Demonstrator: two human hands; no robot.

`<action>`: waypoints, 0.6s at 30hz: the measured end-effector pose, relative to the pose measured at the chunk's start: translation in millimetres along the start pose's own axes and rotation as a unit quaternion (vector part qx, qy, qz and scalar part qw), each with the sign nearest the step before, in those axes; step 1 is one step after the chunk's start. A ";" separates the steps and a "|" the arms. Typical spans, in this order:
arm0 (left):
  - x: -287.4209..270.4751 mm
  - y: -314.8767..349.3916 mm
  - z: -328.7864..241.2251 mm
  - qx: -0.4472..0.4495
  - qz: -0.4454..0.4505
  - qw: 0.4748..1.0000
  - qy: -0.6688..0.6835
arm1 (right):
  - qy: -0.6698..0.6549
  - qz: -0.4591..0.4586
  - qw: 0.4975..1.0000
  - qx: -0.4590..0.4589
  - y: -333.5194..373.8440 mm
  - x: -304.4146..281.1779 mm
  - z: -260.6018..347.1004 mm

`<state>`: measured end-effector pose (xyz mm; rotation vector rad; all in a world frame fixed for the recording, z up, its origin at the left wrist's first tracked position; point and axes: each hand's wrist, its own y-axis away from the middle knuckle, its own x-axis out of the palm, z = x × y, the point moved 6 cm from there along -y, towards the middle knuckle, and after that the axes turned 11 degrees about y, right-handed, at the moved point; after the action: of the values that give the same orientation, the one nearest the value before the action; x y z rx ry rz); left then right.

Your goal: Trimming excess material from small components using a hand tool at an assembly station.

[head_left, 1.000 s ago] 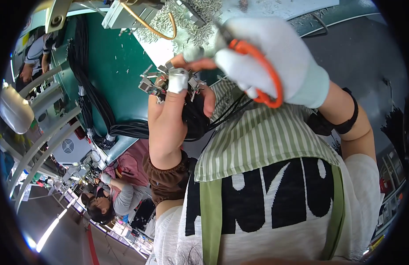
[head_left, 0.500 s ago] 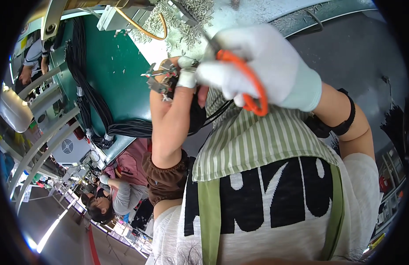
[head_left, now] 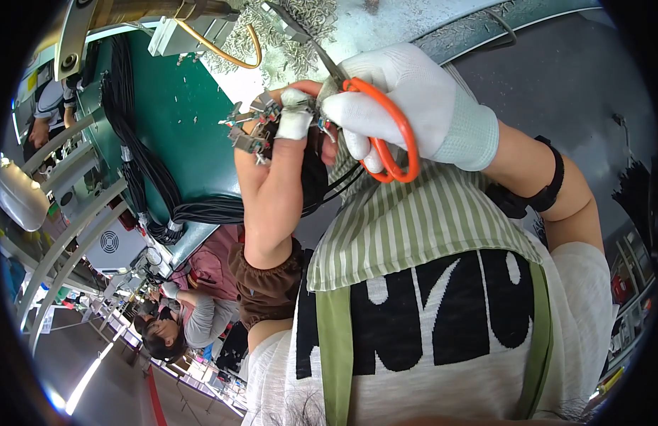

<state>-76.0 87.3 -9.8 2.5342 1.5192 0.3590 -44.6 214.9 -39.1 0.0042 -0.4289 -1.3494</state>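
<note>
My left hand (head_left: 293, 128), with white coverings on some fingers, is closed around a bunch of black cables (head_left: 316, 181). Their ends, small metal connectors (head_left: 252, 126) with bits of red and white wire, fan out past the left side of the hand. White-gloved, my right hand (head_left: 421, 99) grips scissors with orange handles (head_left: 408, 138). The scissors' dark blades (head_left: 327, 62) point up and to the left, away from the connectors. My right fingertips are close beside the left hand's fingers; whether they touch is unclear.
A heap of small metal pieces (head_left: 300, 53) covers part of the pale work surface. Bundled black cables (head_left: 141, 163) lie along the green mat (head_left: 180, 117). A machine with a yellow tube (head_left: 222, 57) juts in above. Another person (head_left: 166, 337) works at the lower left.
My right hand, blurred before, has shifted slightly left with the scissors and slowed. My left hand and the connectors have moved a little left.
</note>
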 end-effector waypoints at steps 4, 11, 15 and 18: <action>0.2 5.9 -4.3 -0.052 0.020 0.994 0.095 | -0.036 0.001 0.999 -0.014 5.9 -9.6 -4.6; -0.1 22.4 -17.2 0.191 0.035 0.964 -0.180 | -0.051 0.036 0.996 0.056 16.1 -3.0 12.7; 3.4 14.4 -21.9 0.237 0.162 0.910 -0.297 | 0.021 0.102 0.992 0.065 19.3 -6.7 22.7; 24.6 10.8 -33.4 0.287 0.251 0.872 -0.307 | 0.036 0.180 0.978 0.098 23.9 -14.0 20.5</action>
<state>-65.3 104.6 28.0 3.0038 0.7764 -0.9088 -30.5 238.7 -18.4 0.1325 -0.4738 -0.9450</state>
